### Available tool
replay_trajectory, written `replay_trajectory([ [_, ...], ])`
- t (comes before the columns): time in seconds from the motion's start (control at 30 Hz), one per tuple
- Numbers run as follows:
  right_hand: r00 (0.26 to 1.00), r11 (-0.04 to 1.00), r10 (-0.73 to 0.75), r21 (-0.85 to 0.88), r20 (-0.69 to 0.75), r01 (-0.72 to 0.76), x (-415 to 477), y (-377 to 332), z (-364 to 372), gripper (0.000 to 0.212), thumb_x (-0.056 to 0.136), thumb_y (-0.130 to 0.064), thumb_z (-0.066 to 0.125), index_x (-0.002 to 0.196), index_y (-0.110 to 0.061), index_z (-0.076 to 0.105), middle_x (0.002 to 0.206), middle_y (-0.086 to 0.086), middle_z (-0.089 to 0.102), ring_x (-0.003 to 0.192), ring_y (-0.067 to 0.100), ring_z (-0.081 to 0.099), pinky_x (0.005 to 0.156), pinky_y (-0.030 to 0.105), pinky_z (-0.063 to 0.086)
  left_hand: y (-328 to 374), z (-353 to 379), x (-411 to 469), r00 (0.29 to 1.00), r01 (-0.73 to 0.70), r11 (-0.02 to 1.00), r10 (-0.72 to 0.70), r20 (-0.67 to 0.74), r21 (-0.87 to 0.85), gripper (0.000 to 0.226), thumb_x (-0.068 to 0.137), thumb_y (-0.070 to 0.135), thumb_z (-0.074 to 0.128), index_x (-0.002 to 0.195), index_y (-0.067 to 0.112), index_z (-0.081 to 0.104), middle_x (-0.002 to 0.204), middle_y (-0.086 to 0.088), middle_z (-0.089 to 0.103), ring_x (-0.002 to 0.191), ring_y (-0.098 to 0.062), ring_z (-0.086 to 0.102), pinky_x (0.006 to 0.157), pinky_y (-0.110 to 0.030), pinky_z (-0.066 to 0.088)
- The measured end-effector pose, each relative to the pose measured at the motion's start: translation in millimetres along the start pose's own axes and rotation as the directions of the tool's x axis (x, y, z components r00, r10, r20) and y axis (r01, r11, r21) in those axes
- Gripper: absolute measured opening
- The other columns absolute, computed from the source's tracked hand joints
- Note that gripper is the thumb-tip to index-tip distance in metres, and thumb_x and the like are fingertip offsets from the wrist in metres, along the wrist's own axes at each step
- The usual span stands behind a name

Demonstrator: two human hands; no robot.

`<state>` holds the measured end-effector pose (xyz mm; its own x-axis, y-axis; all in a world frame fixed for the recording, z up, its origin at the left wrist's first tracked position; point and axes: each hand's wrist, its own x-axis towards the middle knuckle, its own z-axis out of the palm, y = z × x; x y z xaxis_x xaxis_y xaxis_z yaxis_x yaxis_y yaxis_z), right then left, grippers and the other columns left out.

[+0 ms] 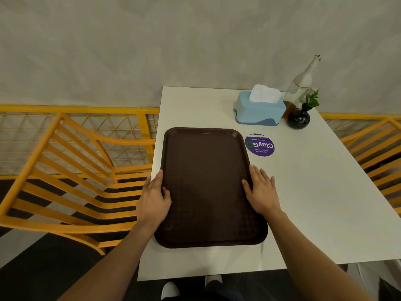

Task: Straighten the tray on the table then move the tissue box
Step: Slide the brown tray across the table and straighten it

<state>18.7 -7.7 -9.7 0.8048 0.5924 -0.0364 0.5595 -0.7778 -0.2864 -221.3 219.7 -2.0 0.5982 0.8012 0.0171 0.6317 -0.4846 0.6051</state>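
You had both hands on the brown tray (206, 185), which lay flat on the white desk (314, 203) near its left edge. Your left hand (154, 199) rested along the tray's left rim, thumb laid over the lip onto the tray's inside and fingers stretched out along the outer side. Your right hand (261, 191) mirrored it on the right rim, thumb inside, fingers spread flat on the desk just beside the edge. Neither hand was curled shut; each lay open and pressed against its side of the tray, so the tray sat between your hands.

Beyond your right hand, farther up the desk, stood the blue tissue box (259, 110) with a white tissue sticking up from its slot, well apart from both hands. Between it and your right hand lay a round purple sticker (259, 146), just beside the tray's far right corner. To the right of the tissue box stood a dark round vase (299, 118) with green leaves and a clear bottle (301, 83) behind it.
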Motion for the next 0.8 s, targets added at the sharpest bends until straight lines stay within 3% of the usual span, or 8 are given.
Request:
replay_trajectory([
  [0.33,1.0,0.998,-0.002,0.064,-0.001,0.002,1.9,-2.2,-0.6,0.065,0.106,-0.049,0.031,0.161,-0.02,0.015,0.165,0.004,0.028,0.152,0.028,0.023,0.124,0.053,0.015,-0.6,1.1,3.1,1.0,0.019,1.0,-0.019,0.021,-0.004,0.058,0.101,0.025,0.049,0.156,0.024,0.033,0.151,-0.004,0.051,0.15,-0.027,0.03,0.095,-0.05,0.054],
  [0.47,1.0,0.993,0.004,0.117,-0.006,-0.003,0.6,-0.6,-1.2,0.063,0.106,-0.047,0.035,0.161,-0.021,0.018,0.162,0.005,0.033,0.151,0.028,0.025,0.123,0.052,0.016,-6.5,0.4,3.8,0.999,-0.004,1.0,0.005,0.041,-0.029,0.058,0.101,0.025,0.049,0.157,0.024,0.031,0.154,-0.004,0.047,0.15,-0.027,0.03,0.103,-0.05,0.049],
  [0.57,1.0,0.981,-0.002,0.194,-0.003,0.002,2.0,1.7,-5.0,0.064,0.104,-0.048,0.042,0.16,-0.023,0.022,0.162,0.004,0.034,0.149,0.027,0.028,0.123,0.051,0.017,-10.3,-2.3,7.4,0.996,-0.006,0.998,0.012,0.087,-0.066,0.061,0.101,0.03,0.05,0.158,0.024,0.028,0.156,-0.005,0.042,0.147,-0.028,0.033,0.115,-0.051,0.038],
  [0.67,1.0,0.941,0.018,0.339,0.01,-0.02,3.7,6.3,-11.9,0.07,0.101,-0.055,0.047,0.159,-0.024,0.025,0.164,0.002,0.03,0.15,0.024,0.027,0.123,0.045,0.021,-10.2,-7.7,10.4,0.992,-0.022,0.995,0.034,0.121,-0.096,0.063,0.101,0.04,0.049,0.158,0.025,0.026,0.158,-0.004,0.038,0.146,-0.026,0.034,0.117,-0.052,0.034],
  [0.8,0.996,0.848,0.088,0.527,-0.019,-0.065,9.2,28.8,-30.9,0.069,0.097,-0.062,0.048,0.156,-0.029,0.031,0.162,-0.005,0.034,0.148,0.018,0.03,0.117,0.037,0.027,7.9,-10.0,15.4,1.0,-0.003,1.0,0.004,0.022,-0.02,0.067,0.098,0.046,0.049,0.157,0.023,0.028,0.16,-0.007,0.032,0.148,-0.028,0.028,0.118,-0.051,0.03],
])
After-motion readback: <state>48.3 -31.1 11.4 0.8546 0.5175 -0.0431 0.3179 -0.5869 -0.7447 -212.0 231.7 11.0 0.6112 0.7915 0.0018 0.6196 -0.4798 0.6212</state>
